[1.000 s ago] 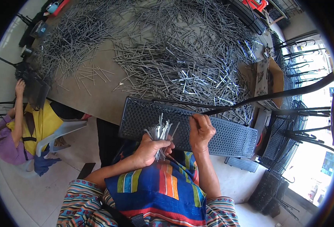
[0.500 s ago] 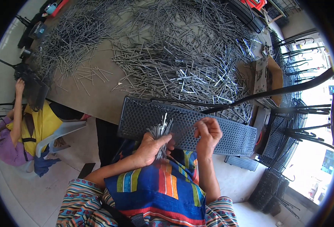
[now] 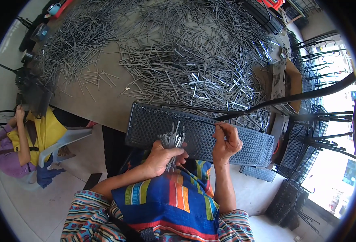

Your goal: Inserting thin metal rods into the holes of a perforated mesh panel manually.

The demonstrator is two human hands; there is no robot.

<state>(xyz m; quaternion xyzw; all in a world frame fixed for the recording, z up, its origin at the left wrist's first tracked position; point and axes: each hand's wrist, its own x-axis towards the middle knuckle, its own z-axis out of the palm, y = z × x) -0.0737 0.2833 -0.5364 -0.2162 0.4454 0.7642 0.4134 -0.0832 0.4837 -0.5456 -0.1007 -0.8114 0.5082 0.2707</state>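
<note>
The left grip [image 3: 161,157] is closed around a bundle of thin metal rods [image 3: 172,140], over a perforated black panel [image 3: 252,146] at the tabletop's [image 3: 111,86] near edge. The right grip [image 3: 227,147] is curled closed above the panel, contents unclear. Bare room shows left of the panel.

Grey rods [image 3: 173,140] (bunched) fan out near the perforated rack [image 3: 200,136]
</note>
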